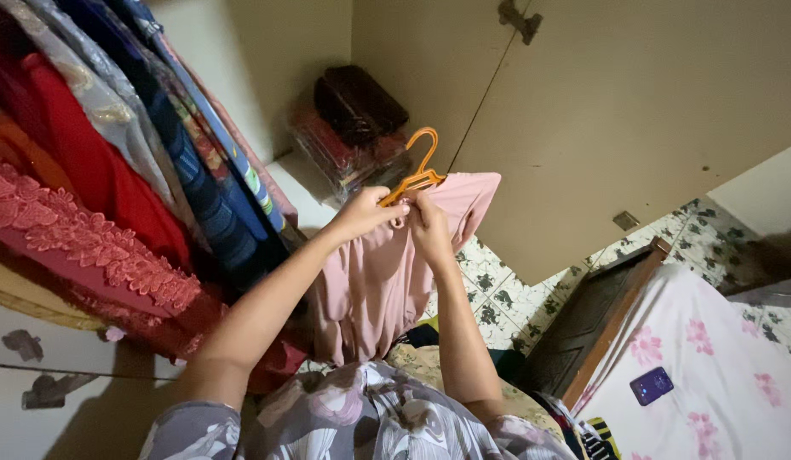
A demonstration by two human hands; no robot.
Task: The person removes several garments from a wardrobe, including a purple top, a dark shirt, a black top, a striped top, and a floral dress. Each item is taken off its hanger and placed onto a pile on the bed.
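Observation:
A pale pink garment (pixel 374 281) hangs from an orange plastic hanger (pixel 418 169) held up in front of an open wardrobe. My left hand (pixel 364 212) grips the hanger's left shoulder together with the pink cloth. My right hand (pixel 429 226) pinches the fabric just under the hanger's neck. The garment's right shoulder (pixel 468 194) drapes over the hanger's right arm. Its lower part falls down between my forearms.
Several hung garments in red (pixel 89 170), blue (pixel 191 170) and pink lace fill the wardrobe at left. Folded clothes (pixel 353 128) are stacked on a shelf behind the hanger. A wardrobe door (pixel 617 111) stands open at right. A bed with a floral sheet (pixel 710 375) holds a purple phone (pixel 651 385).

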